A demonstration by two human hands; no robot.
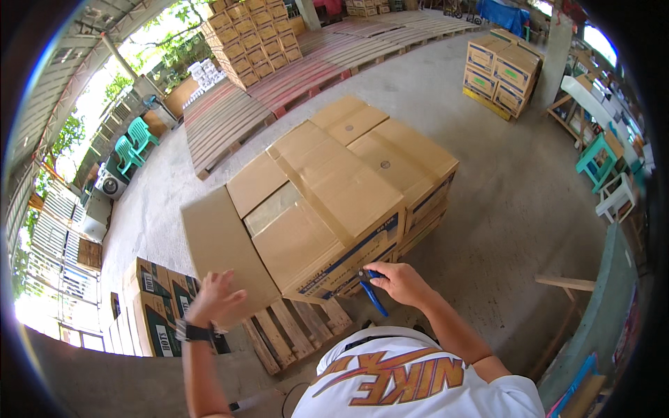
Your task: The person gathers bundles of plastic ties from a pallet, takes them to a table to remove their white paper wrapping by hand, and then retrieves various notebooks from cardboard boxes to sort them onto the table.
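Observation:
A large cardboard carton (pixel 327 202) stands before me among other cartons on a wooden pallet (pixel 296 331). One flap (pixel 223 240) is folded out to the left, and a gap shows between the carton's top panels. My left hand (pixel 217 298), fingers spread, is over the near end of that flap; I cannot tell whether it touches it. In my right hand (pixel 403 282) is a pair of pliers with blue handles (pixel 373 299), held by one handle close to the carton's printed near side. The handles are spread apart.
Dark-green printed cartons (pixel 157 306) stand at the lower left. Beyond are more wooden pallets (pixel 230 122), a tall carton stack (pixel 254 38) and a smaller stack (pixel 502 73). Along the right are a green stool (pixel 596 164), a white stool (pixel 617 197) and a greenish board (pixel 592 306).

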